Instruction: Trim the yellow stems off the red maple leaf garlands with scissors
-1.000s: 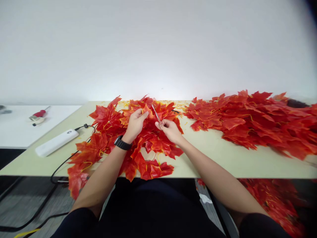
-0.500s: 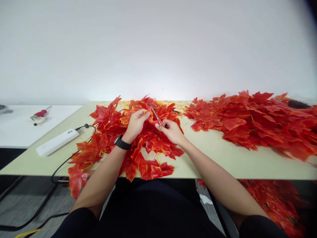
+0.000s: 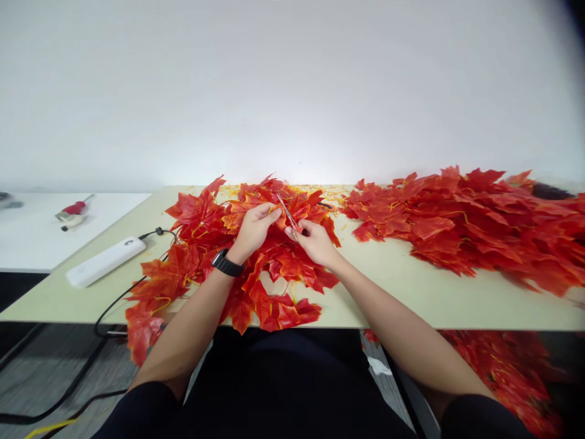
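A heap of red and orange artificial maple leaves (image 3: 201, 213) lies on the table in front of me, with some hanging over the near edge. My right hand (image 3: 316, 242) grips small metal scissors (image 3: 287, 212), whose blades point up and to the left over the leaves. Beside them, my left hand (image 3: 255, 230), below which a black watch (image 3: 227, 263) sits on the wrist, has thumb and forefinger pinched at an orange-red leaf. What exactly lies between those fingertips is too small to make out.
A larger pile of red leaves (image 3: 466, 225) covers the table's right side. On the left lie a white power strip-like device (image 3: 106, 262) and its black cable (image 3: 123, 297). Yellow scraps (image 3: 336, 196) are scattered at the back by the wall. More leaves (image 3: 507, 372) lie below the table.
My left hand has shifted slightly to the right, toward the scissors. The scissors have turned a little and their handles sit slightly further left; the leaf heaps look the same.
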A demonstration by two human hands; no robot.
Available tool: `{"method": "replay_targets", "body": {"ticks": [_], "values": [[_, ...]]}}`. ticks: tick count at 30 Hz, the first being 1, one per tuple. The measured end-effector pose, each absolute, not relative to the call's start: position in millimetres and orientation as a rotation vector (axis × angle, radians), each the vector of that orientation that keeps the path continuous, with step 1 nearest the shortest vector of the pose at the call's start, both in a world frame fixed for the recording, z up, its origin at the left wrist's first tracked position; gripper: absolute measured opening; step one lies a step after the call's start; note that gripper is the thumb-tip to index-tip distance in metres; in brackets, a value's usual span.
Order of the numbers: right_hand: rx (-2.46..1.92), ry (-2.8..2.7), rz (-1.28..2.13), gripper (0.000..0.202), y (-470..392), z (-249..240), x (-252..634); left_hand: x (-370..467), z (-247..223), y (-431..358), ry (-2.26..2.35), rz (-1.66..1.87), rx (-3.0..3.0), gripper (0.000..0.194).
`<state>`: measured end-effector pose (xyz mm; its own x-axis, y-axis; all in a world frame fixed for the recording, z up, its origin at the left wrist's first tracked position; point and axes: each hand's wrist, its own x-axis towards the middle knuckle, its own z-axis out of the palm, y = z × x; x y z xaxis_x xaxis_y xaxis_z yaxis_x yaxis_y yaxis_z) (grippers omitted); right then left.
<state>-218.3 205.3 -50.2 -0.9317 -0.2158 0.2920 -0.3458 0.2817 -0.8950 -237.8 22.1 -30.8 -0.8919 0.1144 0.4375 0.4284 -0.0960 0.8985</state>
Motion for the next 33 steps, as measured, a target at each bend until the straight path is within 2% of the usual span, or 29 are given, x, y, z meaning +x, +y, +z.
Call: {"method": "replay_targets", "body": {"ticks": [11,19,23,33], "values": [[0.560,-2.366,1.805,0.053,207,-58,-226,-239,-32,23,-1.909,-2.085,-0.564,0.036],[0.564,-2.483,1.557,0.056,211,-49,-218,-242,-33,21,-1.835,-2.012,-0.474,0.044],[0.571,-2.469,1.426,0.053,210,-46,-214,-243,-34,20,-1.804,-2.009,-0.423,0.042],[0.584,-2.540,1.456,0.056,211,-46,-213,-242,-34,20,-1.765,-1.975,-0.397,0.045]]}}
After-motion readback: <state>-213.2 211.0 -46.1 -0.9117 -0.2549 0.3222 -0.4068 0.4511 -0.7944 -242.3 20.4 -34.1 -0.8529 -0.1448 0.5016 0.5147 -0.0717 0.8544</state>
